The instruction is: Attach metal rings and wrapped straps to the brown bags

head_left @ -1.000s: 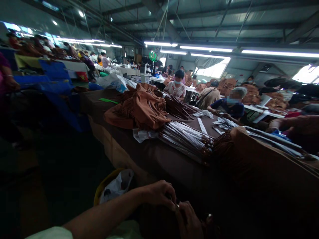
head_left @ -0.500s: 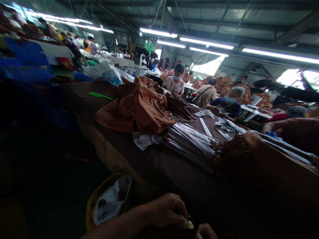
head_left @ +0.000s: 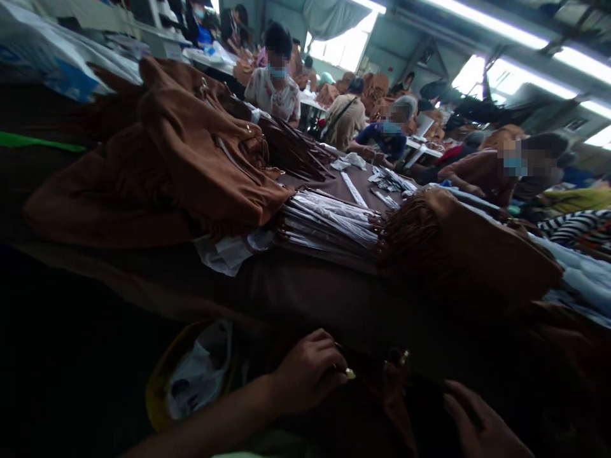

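Workshop tables stretch away under dim light. Nearest, at six o'clock, the left hand [head_left: 308, 375] curls narrow around a small brass fitting [head_left: 350, 373] on a dark suede bag [head_left: 386, 410]. The right hand [head_left: 482, 423] lies open on dark suede at five o'clock. Past them, at seven o'clock, sits a yellow bin [head_left: 157, 397]. Bundled straps [head_left: 331, 229] lie at twelve o'clock beside a heap of tan fringed bags [head_left: 191, 152], and a masked co-worker [head_left: 274, 83] sits beyond.

Left hand [head_left: 308, 373] curled, forearm [head_left: 205, 418] angled inward, right hand [head_left: 480, 423] low, fingers spread
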{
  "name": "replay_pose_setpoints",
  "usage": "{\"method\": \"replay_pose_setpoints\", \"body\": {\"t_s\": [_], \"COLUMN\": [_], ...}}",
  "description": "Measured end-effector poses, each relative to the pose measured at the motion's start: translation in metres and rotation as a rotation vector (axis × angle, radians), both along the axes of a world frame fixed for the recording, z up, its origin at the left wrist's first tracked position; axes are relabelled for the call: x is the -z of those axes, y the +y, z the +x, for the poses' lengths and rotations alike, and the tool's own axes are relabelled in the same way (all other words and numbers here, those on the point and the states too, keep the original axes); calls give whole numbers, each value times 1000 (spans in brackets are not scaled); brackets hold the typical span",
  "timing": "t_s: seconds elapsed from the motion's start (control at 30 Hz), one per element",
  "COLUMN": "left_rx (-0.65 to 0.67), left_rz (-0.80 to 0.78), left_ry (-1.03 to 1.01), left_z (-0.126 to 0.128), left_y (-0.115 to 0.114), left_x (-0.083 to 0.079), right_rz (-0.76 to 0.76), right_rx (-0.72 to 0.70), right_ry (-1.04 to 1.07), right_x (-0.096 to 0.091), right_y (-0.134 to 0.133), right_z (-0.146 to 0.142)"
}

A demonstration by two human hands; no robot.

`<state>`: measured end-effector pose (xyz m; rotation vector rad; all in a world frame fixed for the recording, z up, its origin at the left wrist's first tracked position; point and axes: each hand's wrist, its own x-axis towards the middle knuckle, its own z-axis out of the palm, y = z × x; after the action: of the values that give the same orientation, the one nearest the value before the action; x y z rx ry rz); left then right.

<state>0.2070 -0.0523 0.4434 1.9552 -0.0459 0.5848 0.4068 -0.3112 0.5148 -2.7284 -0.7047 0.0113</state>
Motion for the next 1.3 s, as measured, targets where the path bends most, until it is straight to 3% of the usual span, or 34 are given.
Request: {"method": "replay_pose_setpoints", "body": {"t_s": [0.2,0.33,0.43,0.63,0.73,0.83,0.97,1.07,1.2,1.3], "left_rx": [35,50,75,115,139,117,41,-21,-50,-9], "left_rz": [34,76,88,-10,-31,-1,9,-7,26,89], "left_ry": [51,77,70,-103,-169,-82,19,60,78,93], "left_z": [8,11,11,12,13,16,20,26,35,40], "left_y": [0,0,-2,-13,-20,-26,-36,-46,-57,-58], "left_x": [9,11,10,-11,-25,-27,-20,-16,-10,-5], "right_rz": [159,69,102,398,542,566,522,399,288,415], "right_rx": [-164,-58,98,264,317,324,231,135,-28,-397], "right_ry": [-189,-16,165,402,458,462,480,436,9,-320], "right_x": [15,22,27,38,32,25,28,35,38,37], "right_y": [59,86,80,40,28,20,10,6,14,22], "right_z": [-38,-51,-43,-20,-19,-18,-4,10,3,-19]}}
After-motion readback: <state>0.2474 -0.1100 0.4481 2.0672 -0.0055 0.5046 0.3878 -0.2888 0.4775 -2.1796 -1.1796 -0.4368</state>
